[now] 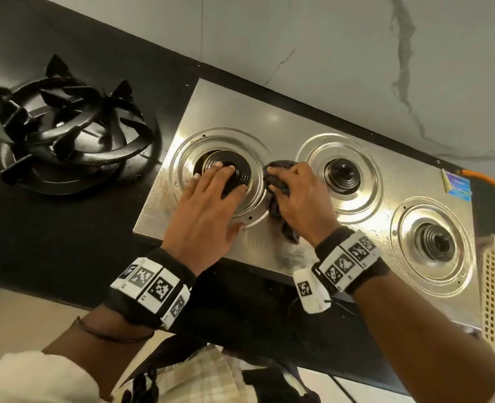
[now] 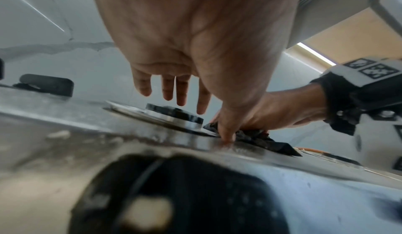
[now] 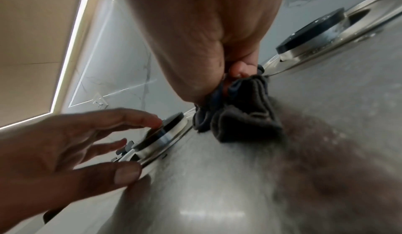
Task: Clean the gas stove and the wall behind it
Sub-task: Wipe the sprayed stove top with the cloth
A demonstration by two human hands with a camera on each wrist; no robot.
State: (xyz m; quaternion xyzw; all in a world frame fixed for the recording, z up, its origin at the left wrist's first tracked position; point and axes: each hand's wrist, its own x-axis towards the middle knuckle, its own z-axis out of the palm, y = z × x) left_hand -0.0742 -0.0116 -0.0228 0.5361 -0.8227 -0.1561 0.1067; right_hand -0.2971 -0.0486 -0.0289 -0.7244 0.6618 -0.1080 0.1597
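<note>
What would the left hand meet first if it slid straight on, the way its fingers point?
The left hand has fingertips already over the left burner cap; beyond lies its steel ring, then probably the wall.

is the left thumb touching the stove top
Touching. In the left wrist view the left hand's thumb tip presses onto the stove top with no gap, right beside the dark cloth.

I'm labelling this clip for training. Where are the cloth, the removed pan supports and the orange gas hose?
cloth (image 1: 278, 173), head view, on its bunched upper part.
pan supports (image 1: 65, 132), head view, on the stacked black rings.
orange gas hose (image 1: 490, 177), head view, on its bend.
</note>
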